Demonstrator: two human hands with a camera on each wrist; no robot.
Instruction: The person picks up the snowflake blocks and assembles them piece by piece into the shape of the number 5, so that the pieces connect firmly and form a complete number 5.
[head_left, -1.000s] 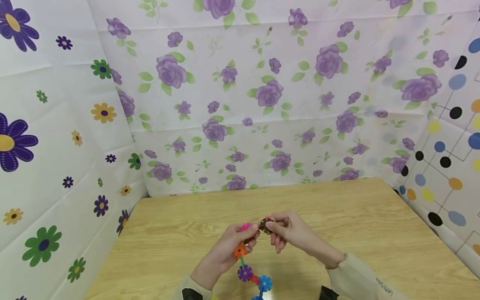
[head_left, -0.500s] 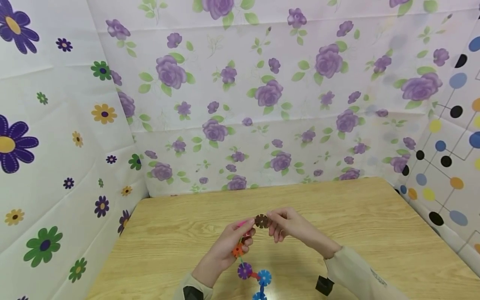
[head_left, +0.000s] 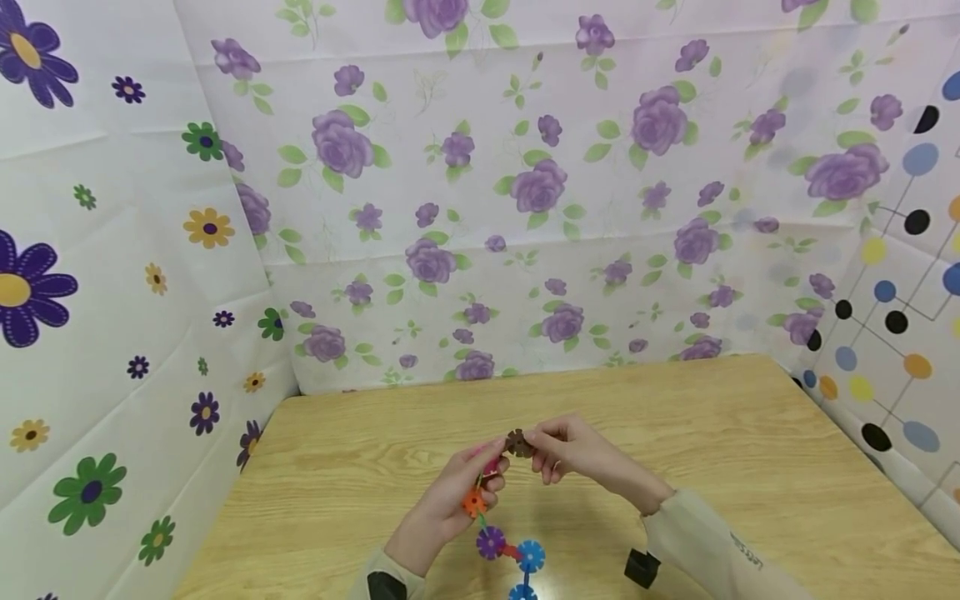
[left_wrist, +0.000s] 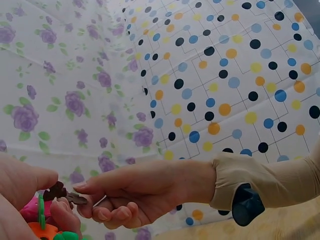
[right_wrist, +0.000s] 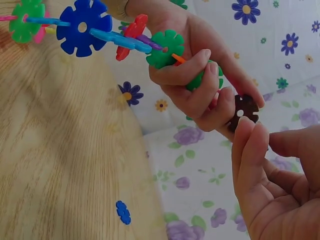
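A chain of coloured interlocking snowflake discs hangs from my left hand point(head_left: 453, 492), which grips it at its upper end. Below those fingers come an orange disc point(head_left: 474, 503), a purple disc point(head_left: 491, 542) and a light blue disc point(head_left: 531, 556). Between the two hands, a brown disc point(head_left: 517, 443) sits at the left fingertips. My right hand point(head_left: 573, 450) pinches at its other side with thumb and fingers. The left wrist view shows a second brown piece point(left_wrist: 76, 198), nearly edge-on, at the right fingertips. A pink disc point(left_wrist: 31, 210) is partly hidden in the left palm.
The wooden table point(head_left: 360, 450) lies under both hands. A loose blue disc point(right_wrist: 123, 212) rests on it in the right wrist view. Flowered and dotted cloths point(head_left: 450, 317) hang around the table's back and sides. A black block point(head_left: 642, 568) sits by the right sleeve.
The brown disc, earlier partly behind the right thumb, now shows flat-on between the hands. The right hand has shifted slightly left toward the left fingertips; the chain has swayed a little.
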